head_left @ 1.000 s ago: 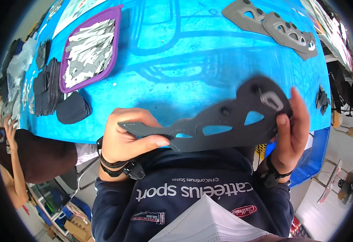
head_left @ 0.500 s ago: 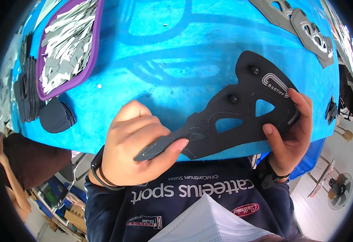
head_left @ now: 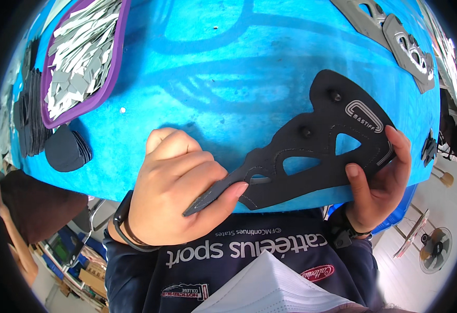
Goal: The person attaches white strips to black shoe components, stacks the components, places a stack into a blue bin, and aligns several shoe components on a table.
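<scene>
Two hands in the head view; what's between them?

One dark panel (head_left: 312,143) with cut-outs, held slantwise over the near edge of the blue table (head_left: 228,117). Left hand (head_left: 179,182): grip pinching the narrow end. Right hand (head_left: 380,182): grip pinching the broad end.

Surroundings?

Purple tray (head_left: 118,52) at left, filled with grey and white scraps (head_left: 82,57). Dark rounded pieces (head_left: 64,149) stacked near it. Grey panels (head_left: 369,26), far right.

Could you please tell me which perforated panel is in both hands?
The dark panel, its narrow end in the left hand and wide end in the right hand; the grey panels lie on the blue table.
</scene>
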Demonstrator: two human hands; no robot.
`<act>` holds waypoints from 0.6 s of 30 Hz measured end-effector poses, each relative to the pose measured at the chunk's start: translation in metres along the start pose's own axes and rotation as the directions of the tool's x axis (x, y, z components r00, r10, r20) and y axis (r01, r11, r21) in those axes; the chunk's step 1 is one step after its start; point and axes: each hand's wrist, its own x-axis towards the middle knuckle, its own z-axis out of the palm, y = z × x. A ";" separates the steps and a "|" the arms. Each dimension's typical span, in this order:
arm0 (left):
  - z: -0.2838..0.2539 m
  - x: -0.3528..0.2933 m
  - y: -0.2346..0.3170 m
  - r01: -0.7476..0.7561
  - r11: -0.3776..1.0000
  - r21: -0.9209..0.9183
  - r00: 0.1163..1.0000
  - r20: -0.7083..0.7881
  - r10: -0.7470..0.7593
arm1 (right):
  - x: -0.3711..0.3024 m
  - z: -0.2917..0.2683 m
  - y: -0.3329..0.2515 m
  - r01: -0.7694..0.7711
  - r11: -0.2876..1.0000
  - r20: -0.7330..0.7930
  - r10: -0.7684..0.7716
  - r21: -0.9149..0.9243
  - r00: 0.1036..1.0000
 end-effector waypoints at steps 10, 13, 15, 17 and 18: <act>0.004 -0.001 0.001 -0.014 0.994 0.105 1.000 -0.005 0.015 | -0.005 -0.002 0.002 0.246 0.888 0.062 -0.242 -0.389 0.968; 0.002 -0.001 0.000 -0.032 0.999 0.034 0.999 -0.042 0.033 | -0.011 -0.005 0.006 0.220 0.958 -0.047 -0.232 -0.187 0.972; 0.000 -0.003 -0.003 -0.023 0.981 -0.191 0.993 -0.116 0.000 | -0.013 -0.008 0.008 0.167 0.985 -0.117 -0.161 0.041 0.980; 0.000 -0.006 -0.005 -0.066 0.827 -0.559 0.968 -0.236 -0.082 | -0.014 -0.011 0.010 0.175 0.952 -0.151 -0.140 0.249 0.979; 0.003 -0.009 -0.006 -0.043 0.796 -0.603 0.970 -0.216 -0.111 | -0.014 -0.011 0.010 0.146 0.958 -0.155 -0.110 0.248 0.982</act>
